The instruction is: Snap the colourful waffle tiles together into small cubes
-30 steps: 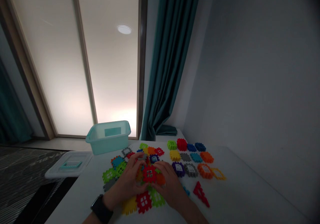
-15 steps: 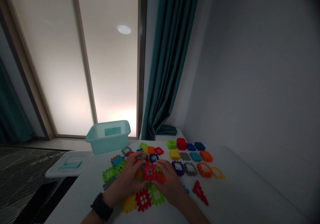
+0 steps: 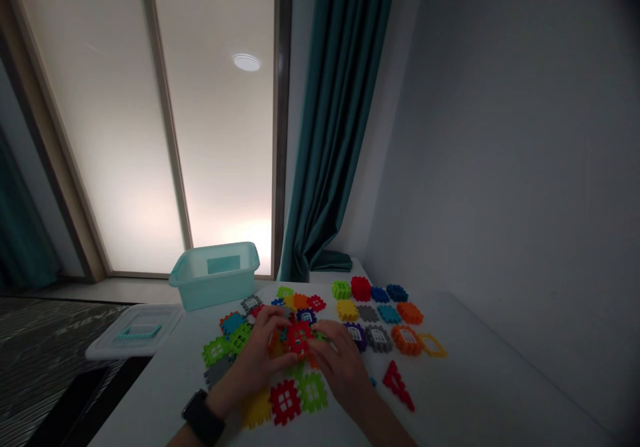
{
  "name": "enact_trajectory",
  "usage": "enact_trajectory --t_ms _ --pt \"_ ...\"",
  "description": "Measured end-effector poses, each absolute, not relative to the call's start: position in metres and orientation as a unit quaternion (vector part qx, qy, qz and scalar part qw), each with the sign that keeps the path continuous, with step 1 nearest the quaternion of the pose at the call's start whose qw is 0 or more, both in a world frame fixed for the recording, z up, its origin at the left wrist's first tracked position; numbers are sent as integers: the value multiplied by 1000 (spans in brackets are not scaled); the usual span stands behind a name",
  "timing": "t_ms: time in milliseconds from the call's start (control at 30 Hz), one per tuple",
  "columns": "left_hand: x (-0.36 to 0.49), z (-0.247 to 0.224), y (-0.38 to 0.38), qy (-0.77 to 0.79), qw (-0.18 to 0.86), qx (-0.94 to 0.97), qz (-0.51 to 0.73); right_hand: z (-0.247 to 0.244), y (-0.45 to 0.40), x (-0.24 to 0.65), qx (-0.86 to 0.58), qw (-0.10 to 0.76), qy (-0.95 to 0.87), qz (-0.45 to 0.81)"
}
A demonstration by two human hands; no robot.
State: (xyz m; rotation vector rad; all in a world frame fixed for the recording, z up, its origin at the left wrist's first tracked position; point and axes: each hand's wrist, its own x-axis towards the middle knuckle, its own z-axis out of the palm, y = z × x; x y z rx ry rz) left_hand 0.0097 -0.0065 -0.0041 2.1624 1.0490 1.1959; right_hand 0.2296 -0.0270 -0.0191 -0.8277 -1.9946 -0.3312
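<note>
A red toothed block (image 3: 299,338) is held between my two hands above the loose pieces on the white table. My left hand (image 3: 260,354), with a black watch on its wrist, grips the block's left side between thumb and fingers. On the other side, my right hand (image 3: 343,362) has its fingertips on the block's right edge. Below the hands lie a red window piece (image 3: 285,401), a light green window piece (image 3: 313,392) and a yellow piece (image 3: 257,410). Green pieces (image 3: 217,350) lie left of my left hand.
A teal bin (image 3: 217,289) stands at the table's back left, beside a clear lid (image 3: 135,330). Stacked coloured pieces stand in rows at the right, including an orange stack (image 3: 406,340). A red triangular piece (image 3: 398,386) lies in front of them.
The red block has turned and tilted between my hands. My right fingers have shifted on its edge, and the view has moved slightly.
</note>
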Motion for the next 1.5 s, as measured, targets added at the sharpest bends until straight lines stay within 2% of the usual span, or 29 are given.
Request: enact_trajectory --t_ms 133,367,533,733,867,1100,1200,1300,1500 --pt "11 1 -7 376 275 775 427 -22 -25 227 -384 510 -770 -13" --pt "12 -2 -3 391 297 750 443 -18 -28 216 -475 514 -677 227" --pt "13 -3 0 399 315 743 435 -16 -26 214 -490 509 -632 318" --pt "12 3 -7 388 307 769 405 -10 -26 218 -488 484 -653 318" --pt "13 4 -10 371 339 777 380 -8 -30 217 -477 467 -682 298" --pt "12 -2 2 384 377 709 455 -16 -28 216 -483 486 -642 345" --pt "12 -5 2 388 372 717 444 -15 -26 218 -482 508 -617 359" --pt "12 -6 -3 387 330 757 410 -10 -25 222 -473 521 -621 346" --pt "8 -4 -8 368 167 838 367 -7 -23 226 -482 506 -640 319"
